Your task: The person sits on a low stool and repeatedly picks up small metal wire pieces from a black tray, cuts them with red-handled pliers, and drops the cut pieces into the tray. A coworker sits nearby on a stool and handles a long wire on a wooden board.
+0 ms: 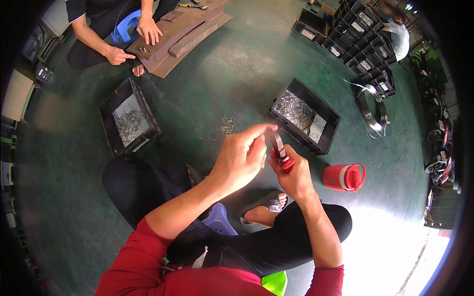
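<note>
Right hand (296, 173) gripping red-handled pliers (283, 158), left hand (239, 155) curled, hold unclear; two black crates (316, 100) holding wire pieces (295, 109)

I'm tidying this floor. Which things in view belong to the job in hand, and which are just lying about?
Likely in the job:
red-handled pliers, gripped in the right hand, left hand near their tip
right bin and left bin, both holding small metal pieces
loose pieces on the floor between

Probably just lying about:
red jug
stacked crates
wire coil, though possibly stock
</note>
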The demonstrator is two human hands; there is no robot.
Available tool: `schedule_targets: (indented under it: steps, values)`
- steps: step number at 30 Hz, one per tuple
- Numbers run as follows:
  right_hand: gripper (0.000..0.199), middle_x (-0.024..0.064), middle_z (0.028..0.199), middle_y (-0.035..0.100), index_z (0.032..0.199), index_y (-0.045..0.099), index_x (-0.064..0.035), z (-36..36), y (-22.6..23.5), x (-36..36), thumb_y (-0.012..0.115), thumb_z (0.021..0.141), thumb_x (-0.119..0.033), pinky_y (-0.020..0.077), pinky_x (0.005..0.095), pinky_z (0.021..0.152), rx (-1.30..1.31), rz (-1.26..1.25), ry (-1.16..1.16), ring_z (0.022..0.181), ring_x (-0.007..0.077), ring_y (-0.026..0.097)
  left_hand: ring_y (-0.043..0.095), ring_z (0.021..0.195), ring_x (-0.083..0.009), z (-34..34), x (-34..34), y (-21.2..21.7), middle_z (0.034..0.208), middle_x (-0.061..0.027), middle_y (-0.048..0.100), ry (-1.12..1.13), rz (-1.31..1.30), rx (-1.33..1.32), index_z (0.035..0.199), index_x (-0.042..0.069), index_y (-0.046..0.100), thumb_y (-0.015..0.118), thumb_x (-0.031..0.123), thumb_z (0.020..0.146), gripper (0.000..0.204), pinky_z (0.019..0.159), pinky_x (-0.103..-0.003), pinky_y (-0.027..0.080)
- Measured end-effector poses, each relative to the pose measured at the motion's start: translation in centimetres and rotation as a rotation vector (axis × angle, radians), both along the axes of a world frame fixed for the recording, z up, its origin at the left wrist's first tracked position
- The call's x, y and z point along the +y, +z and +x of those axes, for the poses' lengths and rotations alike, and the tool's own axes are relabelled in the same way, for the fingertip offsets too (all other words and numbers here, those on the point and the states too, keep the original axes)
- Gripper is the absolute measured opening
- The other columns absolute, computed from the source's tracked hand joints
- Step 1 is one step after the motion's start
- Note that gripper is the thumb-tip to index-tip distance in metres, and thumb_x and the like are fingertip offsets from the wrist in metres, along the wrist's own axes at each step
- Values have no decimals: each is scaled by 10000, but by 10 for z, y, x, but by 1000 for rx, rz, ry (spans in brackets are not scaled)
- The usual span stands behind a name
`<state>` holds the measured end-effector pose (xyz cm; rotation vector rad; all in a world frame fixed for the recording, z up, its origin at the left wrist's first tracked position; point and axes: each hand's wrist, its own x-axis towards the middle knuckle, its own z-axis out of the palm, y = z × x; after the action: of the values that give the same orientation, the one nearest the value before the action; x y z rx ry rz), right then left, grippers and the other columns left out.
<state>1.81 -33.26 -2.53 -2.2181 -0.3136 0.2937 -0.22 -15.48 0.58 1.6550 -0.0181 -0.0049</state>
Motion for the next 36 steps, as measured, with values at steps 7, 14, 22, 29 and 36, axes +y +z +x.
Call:
schedule_targets:
  steps: [7, 14, 22, 29, 36]
  values:
    - [187, 180, 831, 637, 961, 582, -20, -1, -7, 3, 698, 815, -37, 497, 358, 672, -72, 78, -47, 735, 339, 637, 435, 500, -37, 0, -14, -8, 586, 8, 488, 88, -39, -81, 1223, 34, 591, 412, 69, 988, 298, 468, -226, 382]
    - [193, 181, 830, 633, 970, 575, -22, -3, -8, 2, 688, 814, -21, 496, 362, 664, -87, 63, -68, 744, 343, 643, 431, 486, -28, -3, -22, -3, 597, 9, 488, 96, -109, -17, 1235, 28, 578, 415, 44, 967, 314, 438, -211, 370]
    - [197, 183, 836, 644, 1002, 577, -41, 1, 0, -9, 683, 846, -97, 488, 388, 694, 75, 96, 13, 758, 340, 650, 491, 529, -43, 8, -19, -9, 660, -4, 544, -15, -146, 10, 1250, 59, 556, 400, 175, 1037, 288, 477, -206, 414]
    - [322, 183, 849, 669, 1045, 550, -36, 0, -6, -78, 672, 841, -253, 500, 455, 734, 296, -398, 138, 837, 346, 664, 678, 773, -150, 71, 0, -88, 855, -113, 683, 156, 360, 34, 1021, -5, 529, 478, 96, 984, 119, 669, -272, 533]
    - [267, 194, 772, 669, 981, 552, -5, -27, -28, -102, 652, 772, -136, 521, 484, 666, 242, -822, 263, 727, 380, 664, 650, 1030, -227, 209, -116, -107, 1115, -155, 668, -8, 504, -107, 1199, -7, 572, 698, 186, 836, 430, 892, -332, 505]
